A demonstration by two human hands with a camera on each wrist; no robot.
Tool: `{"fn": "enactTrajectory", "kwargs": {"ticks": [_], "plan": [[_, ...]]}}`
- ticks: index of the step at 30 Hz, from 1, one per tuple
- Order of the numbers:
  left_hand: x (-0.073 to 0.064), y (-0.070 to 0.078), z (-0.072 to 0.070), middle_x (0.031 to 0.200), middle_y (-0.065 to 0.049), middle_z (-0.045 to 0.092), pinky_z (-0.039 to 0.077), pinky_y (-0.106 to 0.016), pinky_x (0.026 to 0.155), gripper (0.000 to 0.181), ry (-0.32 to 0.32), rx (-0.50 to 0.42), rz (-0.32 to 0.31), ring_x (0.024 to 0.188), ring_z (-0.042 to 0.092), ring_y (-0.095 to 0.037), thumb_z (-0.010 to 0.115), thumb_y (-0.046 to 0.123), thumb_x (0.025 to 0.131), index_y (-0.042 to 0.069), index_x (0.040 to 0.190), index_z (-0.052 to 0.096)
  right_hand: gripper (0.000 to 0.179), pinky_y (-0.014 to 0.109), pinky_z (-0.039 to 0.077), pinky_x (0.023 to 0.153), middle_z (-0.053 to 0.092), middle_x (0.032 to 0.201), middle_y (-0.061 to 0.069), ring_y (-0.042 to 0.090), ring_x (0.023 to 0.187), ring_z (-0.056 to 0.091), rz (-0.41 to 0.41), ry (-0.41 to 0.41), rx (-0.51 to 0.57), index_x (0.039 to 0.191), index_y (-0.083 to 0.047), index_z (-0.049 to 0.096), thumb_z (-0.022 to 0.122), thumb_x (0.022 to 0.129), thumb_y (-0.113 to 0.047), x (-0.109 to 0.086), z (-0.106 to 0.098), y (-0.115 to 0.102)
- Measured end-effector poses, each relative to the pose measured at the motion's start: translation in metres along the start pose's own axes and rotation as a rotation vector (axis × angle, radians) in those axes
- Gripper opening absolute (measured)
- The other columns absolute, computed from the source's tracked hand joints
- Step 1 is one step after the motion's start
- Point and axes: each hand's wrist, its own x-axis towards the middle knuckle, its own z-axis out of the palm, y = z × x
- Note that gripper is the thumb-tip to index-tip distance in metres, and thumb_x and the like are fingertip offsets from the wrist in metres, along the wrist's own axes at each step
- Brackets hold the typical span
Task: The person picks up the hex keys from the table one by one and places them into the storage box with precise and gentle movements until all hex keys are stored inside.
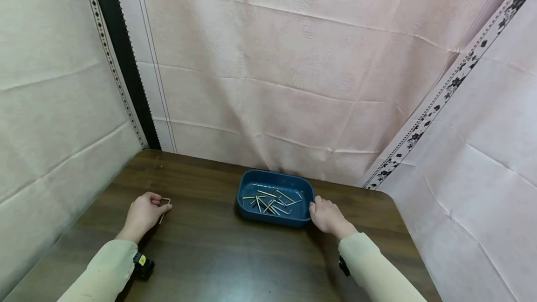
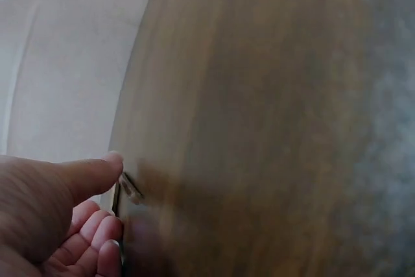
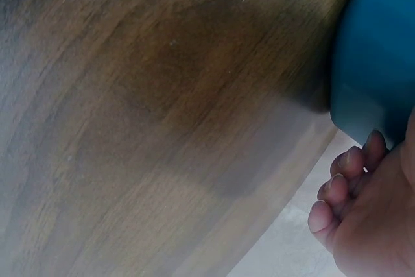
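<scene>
The left hand (image 1: pixel 142 216) lies on the counter (image 1: pixel 209 255) at the left side, and its fingers and thumb pinch a small L-shaped hex key (image 1: pixel 164 208). In the left wrist view the thumb sits just over the short metal end, and the fingers curl below it. The key seems to touch the wood, so I judge that the step in hand is the picking up of this single key from the counter.

The right hand (image 1: pixel 327 216) rests against the right wall of the blue tray (image 1: pixel 304 185). Its fingertips touch the outer side near the rim; they are only lightly bent, and I cannot tell that they really grip it. It looks like the hand only steadies the tray.

The tray stands in the middle, toward the far edge of the counter, well apart from the left hand. Inside lie many keys (image 1: pixel 272 202) of the same kind, loose and crossing one another, mostly on the near part of the bottom.

A lift of the key would call for a firm pinch, because it is thin and lies flat.
</scene>
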Motion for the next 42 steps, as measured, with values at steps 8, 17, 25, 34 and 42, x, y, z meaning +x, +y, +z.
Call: {"fn": "enactTrajectory", "kwargs": {"ticks": [8, 17, 25, 34, 42], "plan": [[0.002, 0.003, -0.001, 0.094, -0.021, 0.066, 0.047, -0.049, 0.071, 0.04, -0.027, 0.062, -0.034, 0.085, 0.062, -0.035, 0.073, 0.026, 0.086, -0.007, 0.104, 0.06, 0.029, 0.043, 0.04, 0.082, 0.052, 0.09, 0.004, 0.024, 0.086, 0.048, 0.006, 0.011, 0.008, 0.11, -0.006, 0.051, 0.035, 0.103, -0.03, 0.0, 0.002, 0.001], [0.003, 0.009, -0.005, 0.089, -0.014, 0.069, 0.045, -0.051, 0.071, 0.018, -0.026, 0.13, -0.01, 0.08, 0.062, -0.034, 0.071, 0.021, 0.087, 0.003, 0.086, 0.072, 0.03, 0.043, 0.04, 0.083, 0.051, 0.091, 0.004, 0.024, 0.087, 0.048, 0.008, 0.012, 0.003, 0.111, -0.007, 0.051, 0.035, 0.103, -0.031, 0.003, 0.002, 0.002], [0.006, 0.007, -0.002, 0.085, -0.008, 0.07, 0.044, -0.053, 0.076, 0.011, -0.057, 0.128, 0.033, 0.079, 0.063, -0.03, 0.067, 0.016, 0.085, 0.007, 0.087, 0.072, 0.031, 0.043, 0.04, 0.082, 0.051, 0.09, 0.004, 0.024, 0.086, 0.048, 0.007, 0.015, 0.009, 0.111, -0.006, 0.051, 0.035, 0.104, -0.032, 0.002, 0.003, 0.003], [0.008, 0.006, 0.001, 0.086, -0.005, 0.069, 0.046, -0.049, 0.075, 0.016, -0.093, 0.085, 0.036, 0.078, 0.063, -0.024, 0.067, 0.016, 0.085, 0.004, 0.095, 0.071, 0.031, 0.043, 0.041, 0.082, 0.051, 0.09, 0.004, 0.024, 0.085, 0.048, 0.001, 0.009, 0.012, 0.111, -0.005, 0.051, 0.035, 0.104, -0.031, 0.0, 0.001, 0.003], [0.011, 0.01, 0.006, 0.089, -0.006, 0.067, 0.048, -0.042, 0.071, 0.017, -0.098, -0.002, 0.052, 0.08, 0.061, -0.022, 0.065, 0.013, 0.086, 0.002, 0.099, 0.067, 0.034, 0.046, 0.041, 0.089, 0.054, 0.098, 0.006, 0.025, 0.09, 0.049, 0.009, -0.005, 0.015, 0.116, -0.005, 0.051, 0.035, 0.104, -0.032, 0.0, -0.001, 0.001]]}}
